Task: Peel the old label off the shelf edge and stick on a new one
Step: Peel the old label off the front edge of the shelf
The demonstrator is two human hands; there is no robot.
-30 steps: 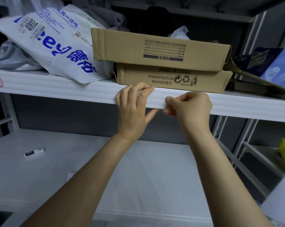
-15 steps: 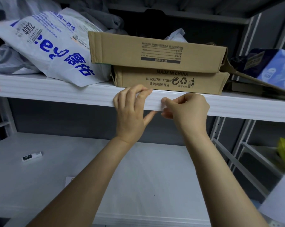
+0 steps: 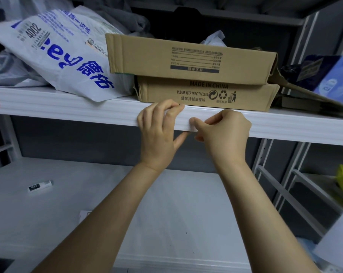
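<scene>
— Where's the label (image 3: pixel 193 128)?
— On the shelf edge (image 3: pixel 284 128), under the cardboard boxes (image 3: pixel 186 75). My right hand (image 3: pixel 224 134) pinches its end, fingers curled.
— And the left?
— My left hand (image 3: pixel 158 134) grips the shelf edge just beside it, thumb underneath.

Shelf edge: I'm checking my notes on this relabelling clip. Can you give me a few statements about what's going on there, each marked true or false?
1. The left hand and the right hand are both at the upper shelf edge. True.
2. The right hand pinches a white label against that edge. True.
3. The cardboard boxes stand on the lower shelf. False: they are stacked on the upper shelf, just behind the hands.
4. The white courier bag lies to the right of the boxes. False: it lies to their left.
5. A small black and white item lies on the lower shelf. True.
</scene>
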